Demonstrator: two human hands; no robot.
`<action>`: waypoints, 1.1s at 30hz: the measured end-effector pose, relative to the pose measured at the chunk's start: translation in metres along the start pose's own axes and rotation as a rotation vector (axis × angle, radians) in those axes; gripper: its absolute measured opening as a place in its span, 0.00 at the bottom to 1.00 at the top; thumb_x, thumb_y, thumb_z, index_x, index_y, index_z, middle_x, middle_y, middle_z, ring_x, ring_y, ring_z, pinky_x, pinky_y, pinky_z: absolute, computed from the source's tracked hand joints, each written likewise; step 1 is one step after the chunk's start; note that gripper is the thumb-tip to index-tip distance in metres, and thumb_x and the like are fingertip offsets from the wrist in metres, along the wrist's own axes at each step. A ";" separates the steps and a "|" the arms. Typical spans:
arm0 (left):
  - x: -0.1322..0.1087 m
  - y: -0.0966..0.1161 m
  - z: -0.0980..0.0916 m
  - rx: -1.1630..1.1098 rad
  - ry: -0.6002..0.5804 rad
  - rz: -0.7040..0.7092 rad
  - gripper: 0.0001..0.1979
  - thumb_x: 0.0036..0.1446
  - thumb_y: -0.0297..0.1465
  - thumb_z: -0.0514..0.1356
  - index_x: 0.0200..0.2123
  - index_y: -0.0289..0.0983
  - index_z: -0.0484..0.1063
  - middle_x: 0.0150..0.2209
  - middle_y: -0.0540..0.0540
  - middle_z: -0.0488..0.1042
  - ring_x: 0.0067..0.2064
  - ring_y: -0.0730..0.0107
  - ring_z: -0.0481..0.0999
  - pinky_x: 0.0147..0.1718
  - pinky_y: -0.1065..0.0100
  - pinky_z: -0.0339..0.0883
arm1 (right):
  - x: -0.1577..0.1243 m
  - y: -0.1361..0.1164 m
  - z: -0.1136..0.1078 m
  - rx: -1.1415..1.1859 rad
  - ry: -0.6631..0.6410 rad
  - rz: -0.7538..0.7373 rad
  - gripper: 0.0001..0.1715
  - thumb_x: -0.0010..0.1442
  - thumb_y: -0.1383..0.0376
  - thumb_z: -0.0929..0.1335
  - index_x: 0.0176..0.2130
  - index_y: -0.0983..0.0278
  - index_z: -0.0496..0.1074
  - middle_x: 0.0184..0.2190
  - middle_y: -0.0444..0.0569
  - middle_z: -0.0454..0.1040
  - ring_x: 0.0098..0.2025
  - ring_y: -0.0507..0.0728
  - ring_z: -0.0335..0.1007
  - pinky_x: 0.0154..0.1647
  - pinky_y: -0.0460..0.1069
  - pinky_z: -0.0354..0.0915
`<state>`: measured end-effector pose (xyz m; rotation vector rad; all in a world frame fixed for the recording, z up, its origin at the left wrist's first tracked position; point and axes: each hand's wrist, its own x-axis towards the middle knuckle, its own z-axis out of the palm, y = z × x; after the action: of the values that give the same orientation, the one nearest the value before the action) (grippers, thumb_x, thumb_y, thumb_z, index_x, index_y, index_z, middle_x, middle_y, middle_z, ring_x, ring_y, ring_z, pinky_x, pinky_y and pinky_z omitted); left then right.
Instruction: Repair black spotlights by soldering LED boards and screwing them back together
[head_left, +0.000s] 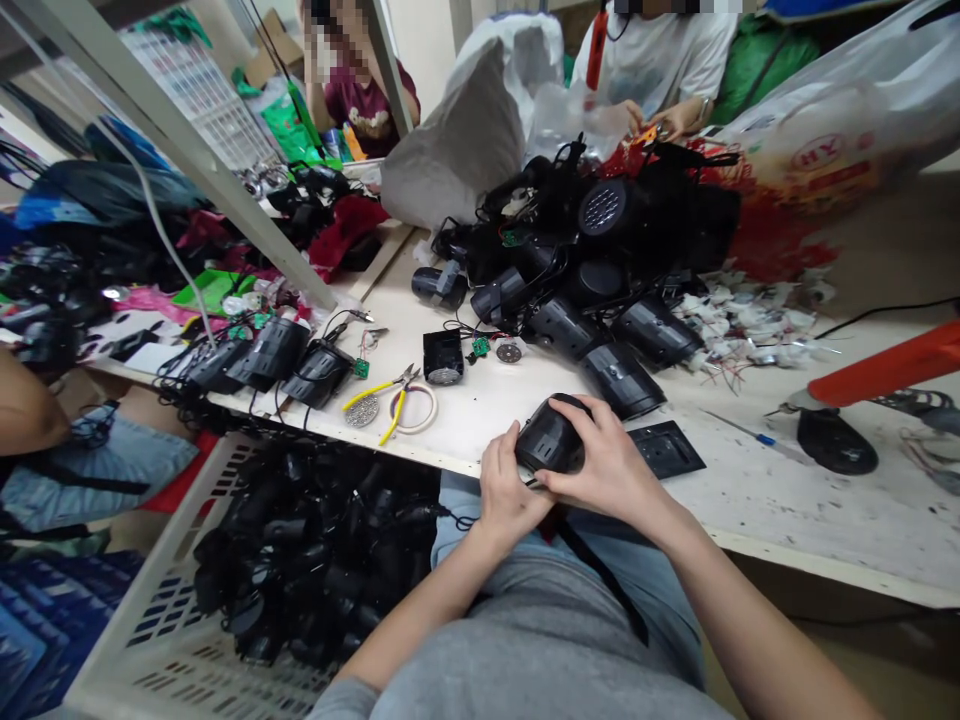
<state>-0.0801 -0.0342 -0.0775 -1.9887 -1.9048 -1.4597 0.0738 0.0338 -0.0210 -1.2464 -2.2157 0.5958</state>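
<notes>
Between my two hands, at the table's front edge, is a black cylindrical plastic housing with slots in its side. My left hand grips its left and lower side. Curled over its top and right side is my right hand, with the thumb at the near end. A flat black plastic plate lies just right of my right hand. Yellow-handled cutting pliers rest across a roll of tape to the left. Behind them stands an open black housing beside a small green circuit board.
Several black housings are heaped behind my hands, with small white parts to their right. An orange-handled tool juts in from the right. Below left, a white crate holds many black units. Other people sit across the table and at left.
</notes>
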 end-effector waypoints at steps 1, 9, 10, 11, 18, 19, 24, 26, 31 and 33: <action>0.000 0.000 0.000 0.001 -0.002 -0.007 0.39 0.50 0.31 0.63 0.65 0.32 0.58 0.49 0.35 0.74 0.48 0.53 0.77 0.47 0.53 0.76 | 0.000 0.000 0.000 0.000 -0.004 -0.001 0.49 0.46 0.55 0.77 0.64 0.61 0.65 0.62 0.62 0.62 0.64 0.73 0.65 0.64 0.68 0.66; 0.002 0.002 0.000 -0.010 -0.022 -0.063 0.39 0.51 0.30 0.61 0.66 0.31 0.57 0.48 0.35 0.74 0.47 0.53 0.77 0.45 0.54 0.76 | -0.001 -0.009 0.003 -0.107 0.075 -0.104 0.46 0.49 0.58 0.75 0.64 0.63 0.64 0.62 0.64 0.59 0.64 0.74 0.63 0.63 0.69 0.67; 0.002 0.002 0.000 -0.006 -0.025 -0.067 0.38 0.51 0.30 0.60 0.66 0.32 0.57 0.48 0.36 0.74 0.46 0.54 0.77 0.45 0.55 0.76 | -0.001 -0.011 0.003 -0.123 0.088 -0.120 0.46 0.49 0.58 0.75 0.65 0.64 0.64 0.63 0.65 0.58 0.64 0.74 0.62 0.63 0.70 0.67; 0.003 0.003 0.000 -0.003 -0.027 -0.071 0.38 0.52 0.30 0.60 0.66 0.32 0.57 0.47 0.36 0.74 0.46 0.54 0.77 0.45 0.55 0.76 | -0.001 -0.011 0.004 -0.131 0.095 -0.127 0.46 0.50 0.58 0.75 0.65 0.64 0.64 0.63 0.65 0.58 0.64 0.75 0.61 0.63 0.70 0.66; 0.005 0.004 0.000 0.012 -0.059 -0.117 0.43 0.52 0.35 0.65 0.68 0.33 0.53 0.47 0.37 0.73 0.46 0.54 0.77 0.44 0.55 0.76 | 0.003 -0.006 -0.010 0.039 0.049 -0.066 0.45 0.51 0.55 0.76 0.64 0.59 0.66 0.63 0.60 0.60 0.66 0.71 0.62 0.66 0.68 0.64; 0.005 0.005 0.000 0.018 -0.065 -0.124 0.44 0.51 0.37 0.67 0.68 0.33 0.53 0.47 0.38 0.73 0.46 0.53 0.77 0.44 0.55 0.76 | 0.004 -0.004 -0.016 0.081 0.052 -0.040 0.44 0.51 0.53 0.76 0.64 0.58 0.66 0.63 0.59 0.61 0.66 0.70 0.62 0.66 0.67 0.64; 0.007 0.009 -0.003 0.048 -0.092 -0.135 0.51 0.48 0.42 0.74 0.69 0.35 0.52 0.50 0.37 0.72 0.47 0.52 0.76 0.47 0.52 0.75 | 0.004 0.014 -0.048 0.341 0.161 0.121 0.43 0.56 0.45 0.74 0.64 0.54 0.64 0.62 0.56 0.66 0.63 0.67 0.67 0.61 0.63 0.70; 0.008 0.010 -0.005 0.048 -0.111 -0.129 0.52 0.48 0.43 0.74 0.69 0.36 0.51 0.51 0.36 0.71 0.50 0.51 0.76 0.50 0.51 0.74 | 0.003 0.023 -0.058 0.417 0.212 0.160 0.44 0.56 0.45 0.74 0.65 0.54 0.62 0.60 0.56 0.67 0.59 0.65 0.71 0.58 0.61 0.72; 0.010 0.010 -0.010 0.023 -0.152 -0.103 0.54 0.46 0.44 0.76 0.69 0.36 0.51 0.53 0.35 0.70 0.54 0.49 0.74 0.54 0.49 0.73 | -0.006 0.038 -0.068 0.323 0.304 0.142 0.44 0.56 0.46 0.74 0.66 0.53 0.64 0.59 0.55 0.67 0.60 0.66 0.69 0.58 0.61 0.72; 0.010 0.009 -0.014 0.007 -0.171 -0.099 0.54 0.46 0.44 0.76 0.69 0.36 0.52 0.55 0.35 0.69 0.55 0.49 0.73 0.55 0.48 0.72 | -0.008 0.038 -0.069 0.261 0.329 0.135 0.44 0.56 0.46 0.74 0.66 0.53 0.63 0.59 0.55 0.66 0.61 0.66 0.68 0.58 0.62 0.71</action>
<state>-0.0828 -0.0369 -0.0589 -2.1073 -2.1002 -1.3401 0.1452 0.0537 0.0070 -1.2607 -1.7359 0.6551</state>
